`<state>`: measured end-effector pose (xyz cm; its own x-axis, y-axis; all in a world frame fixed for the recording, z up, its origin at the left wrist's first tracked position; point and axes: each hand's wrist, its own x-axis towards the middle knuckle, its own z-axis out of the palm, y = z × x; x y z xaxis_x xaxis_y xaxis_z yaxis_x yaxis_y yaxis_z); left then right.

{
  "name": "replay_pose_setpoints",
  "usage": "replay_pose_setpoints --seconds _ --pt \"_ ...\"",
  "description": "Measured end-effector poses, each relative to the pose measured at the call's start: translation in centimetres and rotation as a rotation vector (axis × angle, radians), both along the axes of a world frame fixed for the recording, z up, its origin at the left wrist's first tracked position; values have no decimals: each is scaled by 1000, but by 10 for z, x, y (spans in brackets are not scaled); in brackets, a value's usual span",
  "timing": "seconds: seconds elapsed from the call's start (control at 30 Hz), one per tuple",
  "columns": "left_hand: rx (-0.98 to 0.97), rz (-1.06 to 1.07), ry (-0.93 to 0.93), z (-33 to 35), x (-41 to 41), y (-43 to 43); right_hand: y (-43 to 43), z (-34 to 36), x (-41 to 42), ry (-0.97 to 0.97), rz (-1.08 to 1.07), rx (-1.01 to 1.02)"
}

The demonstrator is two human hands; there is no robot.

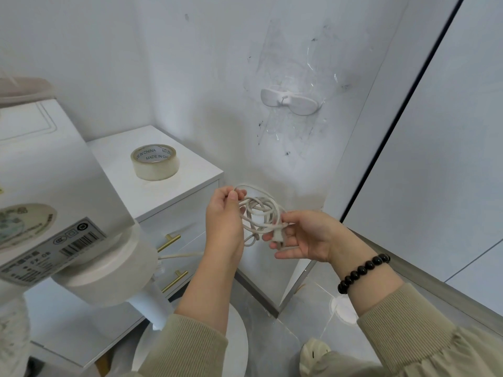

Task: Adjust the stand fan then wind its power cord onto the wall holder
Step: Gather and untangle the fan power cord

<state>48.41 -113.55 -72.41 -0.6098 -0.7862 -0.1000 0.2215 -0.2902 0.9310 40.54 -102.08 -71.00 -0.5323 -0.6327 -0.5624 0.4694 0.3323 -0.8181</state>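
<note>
A white power cord (261,213) hangs in loose coils between my two hands. My left hand (224,213) pinches a loop of it at the top. My right hand (307,236) holds the plug end of the cord between thumb and fingers. The white wall holder (290,100) is taped to the wall above, apart from the cord and with nothing wound on it. The stand fan (109,270) fills the lower left: its white motor housing, its pole and its round base (236,341) on the floor. The cord runs from the fan towards my hands.
A white drawer cabinet (174,191) with brass handles stands against the wall corner, a roll of clear tape (155,162) on its top. A white panel with a dark edge (394,118) rises at the right. A slipper (314,352) shows on the grey tiled floor.
</note>
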Motion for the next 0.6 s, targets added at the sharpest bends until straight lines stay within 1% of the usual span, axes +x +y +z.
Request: replay_pose_setpoints --seconds 0.03,0.1,0.13,0.23,0.33,0.4,0.5,0.57,0.6 --pt "117 -2 85 1 0 -2 0 0 1 -6 11 -8" --pt "350 -3 262 5 0 -5 0 -1 1 -54 -5 -86" --pt "420 7 308 6 1 -6 -1 -1 1 -83 -30 -143" --pt "552 67 318 4 1 -12 -3 -3 1 -101 -64 -261" --pt "720 99 347 -1 2 -19 -2 -3 1 26 -62 -225" --pt "799 99 410 -2 5 -21 -2 -2 0 102 -91 -200" --pt "855 63 481 -1 7 -22 -4 -3 -1 128 -138 -224" --pt "834 67 444 -2 6 -24 -6 -4 -1 89 -181 -264" --pt "814 89 409 -2 6 -26 -7 -4 0 37 -210 -293"
